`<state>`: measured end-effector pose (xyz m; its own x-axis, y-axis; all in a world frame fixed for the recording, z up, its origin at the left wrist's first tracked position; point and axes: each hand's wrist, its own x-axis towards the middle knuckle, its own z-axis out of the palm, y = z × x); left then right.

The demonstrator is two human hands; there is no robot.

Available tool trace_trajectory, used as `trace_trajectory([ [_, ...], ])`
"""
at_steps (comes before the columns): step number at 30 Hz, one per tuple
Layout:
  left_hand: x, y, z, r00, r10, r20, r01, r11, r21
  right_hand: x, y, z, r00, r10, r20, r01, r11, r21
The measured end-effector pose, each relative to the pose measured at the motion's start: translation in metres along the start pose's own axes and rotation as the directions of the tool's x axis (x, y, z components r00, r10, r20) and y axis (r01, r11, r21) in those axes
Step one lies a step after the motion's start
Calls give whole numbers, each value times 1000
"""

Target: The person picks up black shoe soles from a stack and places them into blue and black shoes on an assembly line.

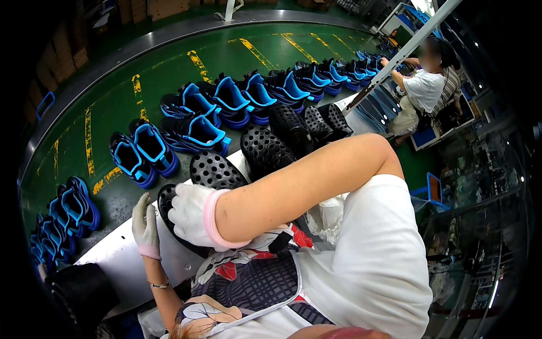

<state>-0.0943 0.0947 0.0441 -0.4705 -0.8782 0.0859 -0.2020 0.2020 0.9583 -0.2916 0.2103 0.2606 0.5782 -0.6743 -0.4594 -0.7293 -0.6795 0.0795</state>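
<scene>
one head view, looking steeply down, close over the person's gloved hands.

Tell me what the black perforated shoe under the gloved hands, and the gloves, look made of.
Black perforated shoe: seemingly moulded foam or rubber, matte, with even round holes and no seams. Gloves on the left hand and right hand: likely white knit fabric, soft and wrinkled; the right has a pink cuff.
</scene>
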Motion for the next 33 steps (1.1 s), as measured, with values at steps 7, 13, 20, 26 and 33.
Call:
trace_trajectory([
  [7, 1, 23, -10, 992, -122, -41, 116, 985, -126, -19, 15, -11, 999, 43, -3, -42, 992, 117],
  [13, 9, 33, -5, 999, -39, 19, 41, 993, -109, -15, 17, -2, 1000, -4, -6, 5, 990, 144],
  [20, 1, 34, -8, 992, -101, -75, 92, 989, -114, -29, 28, -14, 971, 19, -238, 37, 973, 228],
  [26, 2, 54, -36, 998, -32, -45, 13, 927, -374, -27, 44, -36, 774, 90, -626, 188, 912, 364],
  [33, 9, 101, -50, 975, 126, 184, 77, 585, -808, 16, 29, -63, 828, -7, -561, 246, 903, 352],
])
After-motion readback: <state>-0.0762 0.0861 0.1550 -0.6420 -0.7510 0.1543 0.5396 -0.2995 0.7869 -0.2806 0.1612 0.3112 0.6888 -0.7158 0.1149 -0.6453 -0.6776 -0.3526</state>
